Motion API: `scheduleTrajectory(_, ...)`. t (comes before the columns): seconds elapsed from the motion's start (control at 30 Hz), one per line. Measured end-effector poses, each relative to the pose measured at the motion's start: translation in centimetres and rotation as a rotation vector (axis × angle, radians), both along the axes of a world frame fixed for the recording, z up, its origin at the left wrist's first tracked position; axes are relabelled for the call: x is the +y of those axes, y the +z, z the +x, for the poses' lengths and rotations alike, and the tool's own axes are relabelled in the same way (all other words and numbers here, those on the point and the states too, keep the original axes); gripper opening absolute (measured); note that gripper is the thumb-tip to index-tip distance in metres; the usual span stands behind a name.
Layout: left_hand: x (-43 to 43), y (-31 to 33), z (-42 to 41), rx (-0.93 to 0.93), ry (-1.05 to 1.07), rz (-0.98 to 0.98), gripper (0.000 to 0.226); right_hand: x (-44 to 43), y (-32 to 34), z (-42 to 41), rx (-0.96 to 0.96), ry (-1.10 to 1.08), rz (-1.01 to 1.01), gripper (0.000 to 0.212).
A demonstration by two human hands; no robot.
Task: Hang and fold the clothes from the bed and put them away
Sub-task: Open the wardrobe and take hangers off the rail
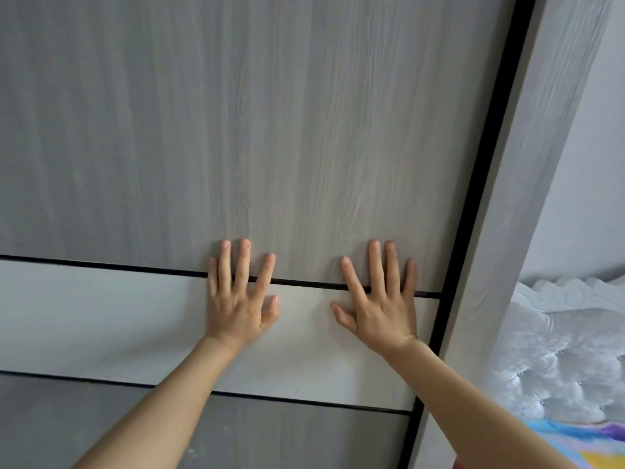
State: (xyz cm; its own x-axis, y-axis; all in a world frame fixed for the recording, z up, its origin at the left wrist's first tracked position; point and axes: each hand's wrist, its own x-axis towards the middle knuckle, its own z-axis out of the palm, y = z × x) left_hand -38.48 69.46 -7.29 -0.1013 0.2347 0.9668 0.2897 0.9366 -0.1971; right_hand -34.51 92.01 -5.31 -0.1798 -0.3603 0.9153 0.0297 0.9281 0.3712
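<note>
A grey wood-grain wardrobe door point(236, 130) fills most of the head view, with a pale horizontal band point(101, 319) across it between two thin black lines. My left hand point(238, 296) lies flat on the door with its fingers spread and straight, crossing the upper black line. My right hand point(380, 299) presses flat beside it in the same way, close to the door's black right edge point(473, 198). Neither hand holds anything. No clothes are visible on the door side.
The wardrobe's grey side frame point(527, 198) runs diagonally on the right. Beyond it are a white tufted headboard point(568, 350) and a strip of colourful bedding point(581, 445) at the bottom right corner, with a pale wall point(595, 164) above.
</note>
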Motion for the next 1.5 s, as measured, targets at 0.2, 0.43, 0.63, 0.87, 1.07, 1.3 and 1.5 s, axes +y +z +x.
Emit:
scheduleTrajectory(0.2,0.1,0.2,-0.3,0.012,-0.003,0.0,0.052,0.1,-0.1,-0.8,0.074,0.016,0.026,0.062)
scheduleTrajectory(0.43,-1.2,0.0,-0.4,0.0,0.014,-0.004,0.058,-1.0,-0.3,-1.1,0.095,0.067,0.023,0.062)
scheduleTrajectory(0.63,-3.3,0.1,-0.7,0.0,0.066,-0.015,0.057,-3.4,0.0,-0.9,0.075,0.11,-0.009,0.059)
scheduleTrajectory(0.87,-7.3,-0.2,-1.9,0.023,0.075,-0.022,0.059,-6.4,0.6,-0.3,-0.043,0.119,0.018,0.061)
scheduleTrajectory(1.07,-11.6,-0.4,-2.9,0.031,0.098,-0.028,0.059,-6.9,2.4,-0.2,-0.127,0.192,0.272,0.051)
scheduleTrajectory(1.3,-17.7,-0.4,-3.7,-0.01,0.063,-0.014,0.054,-12.8,2.5,-0.8,-0.162,0.157,0.3,0.05)
scheduleTrajectory(1.5,-23.7,-0.3,-4.3,-0.039,0.035,-0.004,0.053,-17.8,3.2,-1.0,-0.187,0.064,0.402,0.058)
